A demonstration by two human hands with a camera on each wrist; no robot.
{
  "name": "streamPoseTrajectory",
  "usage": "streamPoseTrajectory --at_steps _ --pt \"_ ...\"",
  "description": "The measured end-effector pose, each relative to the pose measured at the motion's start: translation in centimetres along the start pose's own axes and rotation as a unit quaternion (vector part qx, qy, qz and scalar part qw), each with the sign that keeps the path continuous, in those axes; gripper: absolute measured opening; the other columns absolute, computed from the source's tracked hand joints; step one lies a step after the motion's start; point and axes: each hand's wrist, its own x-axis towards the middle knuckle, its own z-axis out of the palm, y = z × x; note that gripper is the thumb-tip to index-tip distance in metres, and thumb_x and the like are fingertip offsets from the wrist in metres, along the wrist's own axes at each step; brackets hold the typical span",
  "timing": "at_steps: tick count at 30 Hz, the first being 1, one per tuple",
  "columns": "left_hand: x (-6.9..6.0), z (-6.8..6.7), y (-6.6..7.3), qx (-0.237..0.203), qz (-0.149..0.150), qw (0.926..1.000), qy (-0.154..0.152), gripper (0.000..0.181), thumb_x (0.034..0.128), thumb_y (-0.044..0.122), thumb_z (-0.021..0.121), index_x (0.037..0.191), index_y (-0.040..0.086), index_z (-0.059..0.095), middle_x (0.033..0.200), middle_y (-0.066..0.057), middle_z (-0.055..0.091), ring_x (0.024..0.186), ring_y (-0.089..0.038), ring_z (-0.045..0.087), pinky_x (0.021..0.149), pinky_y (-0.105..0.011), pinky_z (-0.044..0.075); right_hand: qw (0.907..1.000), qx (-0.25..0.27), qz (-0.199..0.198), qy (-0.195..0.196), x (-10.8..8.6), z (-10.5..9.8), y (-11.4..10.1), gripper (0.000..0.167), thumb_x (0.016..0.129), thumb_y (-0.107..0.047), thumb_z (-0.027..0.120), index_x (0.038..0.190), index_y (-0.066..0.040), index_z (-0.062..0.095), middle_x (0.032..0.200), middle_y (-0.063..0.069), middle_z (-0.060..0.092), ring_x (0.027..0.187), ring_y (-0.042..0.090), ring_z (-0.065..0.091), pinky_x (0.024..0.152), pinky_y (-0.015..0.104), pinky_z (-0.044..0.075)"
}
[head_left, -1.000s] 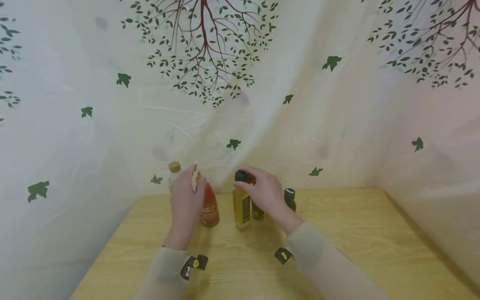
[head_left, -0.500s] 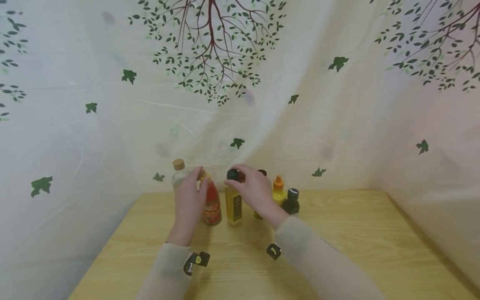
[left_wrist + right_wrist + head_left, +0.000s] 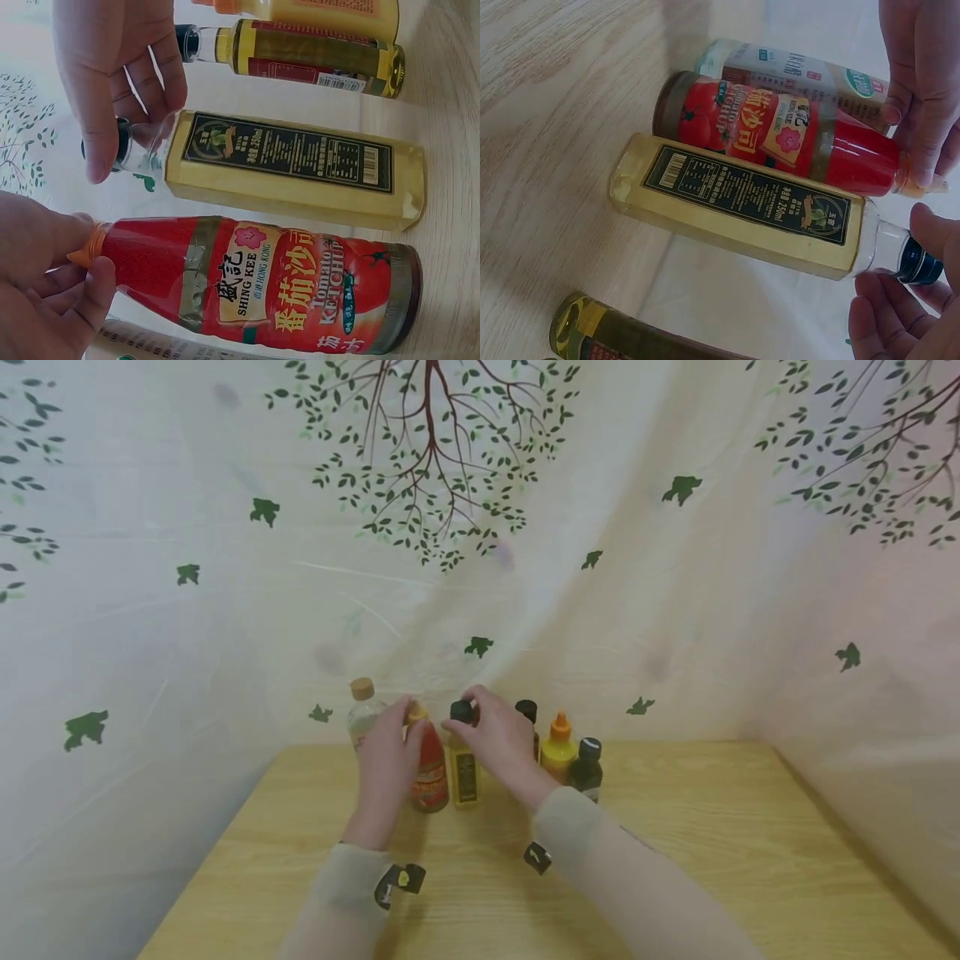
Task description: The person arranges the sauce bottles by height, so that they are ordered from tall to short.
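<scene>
Fingers (image 3: 97, 289) clamped up top, your left hand (image 3: 386, 762) holds the ketchup bottle (image 3: 259, 281), your right hand (image 3: 504, 735) the oil bottle (image 3: 292, 169) beside it.

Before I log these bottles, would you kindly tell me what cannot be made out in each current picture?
Head: lower part of the clear bottle, hidden behind the left hand.
Head: print on the small dark bottle, too small.
Left wrist: yellow bottle, part cut off by top edge.
Right wrist: cap of the lowest bottle, cut off by bottom edge.
</scene>
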Motion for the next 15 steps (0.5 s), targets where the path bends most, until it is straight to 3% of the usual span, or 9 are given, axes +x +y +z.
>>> streamPoseTrajectory --at_steps 8,15 --pt "-0.21 0.12 0.30 0.010 -0.004 0.9999 -0.002 0.041 0.1108 0.014 0.069 0.148 -0.003 0.062 0.142 -0.025 0.069 0.131 -0.044 0.066 0.113 -0.061 0.052 0.9999 -0.010 0.000 0.005 -0.10 0.27 -0.41 0.044 0.098 -0.050 0.085 0.123 -0.019 0.066 0.088 -0.006 0.066 0.076 0.016 0.062 0.063 0.033 0.052" --pt "-0.24 0.12 0.14 0.005 -0.014 0.9999 -0.008 0.040 0.1112 0.014 0.068 0.148 -0.002 0.063 0.143 -0.024 0.068 0.132 -0.043 0.065 0.114 -0.060 0.051 0.9994 -0.030 -0.012 -0.009 -0.43 0.28 -0.61 0.054 0.099 -0.052 0.082 0.137 -0.018 0.065 0.106 -0.002 0.073 0.084 0.016 0.068 0.069 0.035 0.058"
